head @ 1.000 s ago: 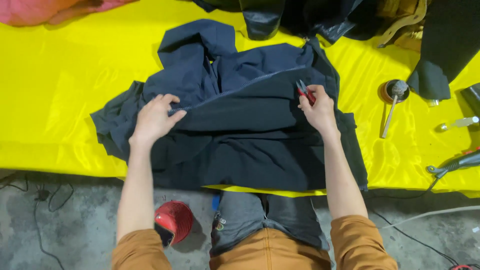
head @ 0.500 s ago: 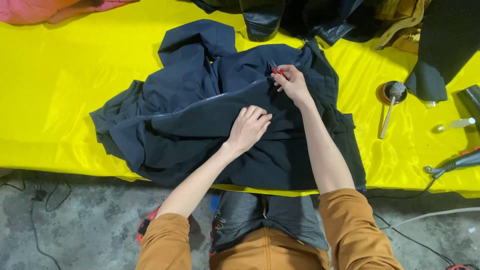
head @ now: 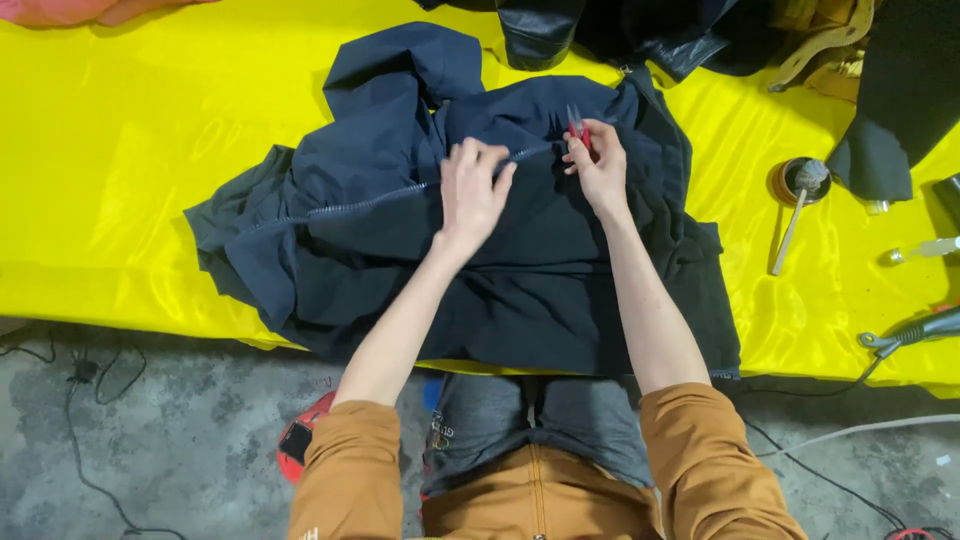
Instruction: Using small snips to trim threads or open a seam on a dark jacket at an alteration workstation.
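Observation:
A dark navy jacket (head: 520, 270) lies spread on the yellow-covered table (head: 130, 160), its zipper line running across the middle. My left hand (head: 472, 190) presses flat on the fabric beside the zipper, fingers spread. My right hand (head: 598, 160) is closed around small red-handled snips (head: 577, 127), their tips touching the jacket near the zipper's upper end. The two hands sit close together, a little apart.
A small round tin with a brush (head: 797, 185) stands to the right. A tool with a cable (head: 915, 330) lies at the table's right edge. Dark garments (head: 620, 30) pile at the back, pink cloth (head: 90, 10) at the back left. A red object (head: 300, 445) is on the floor.
My left hand has crossed from the jacket's left side to the middle, next to my right hand. My right hand with the snips has moved up the zipper toward the collar.

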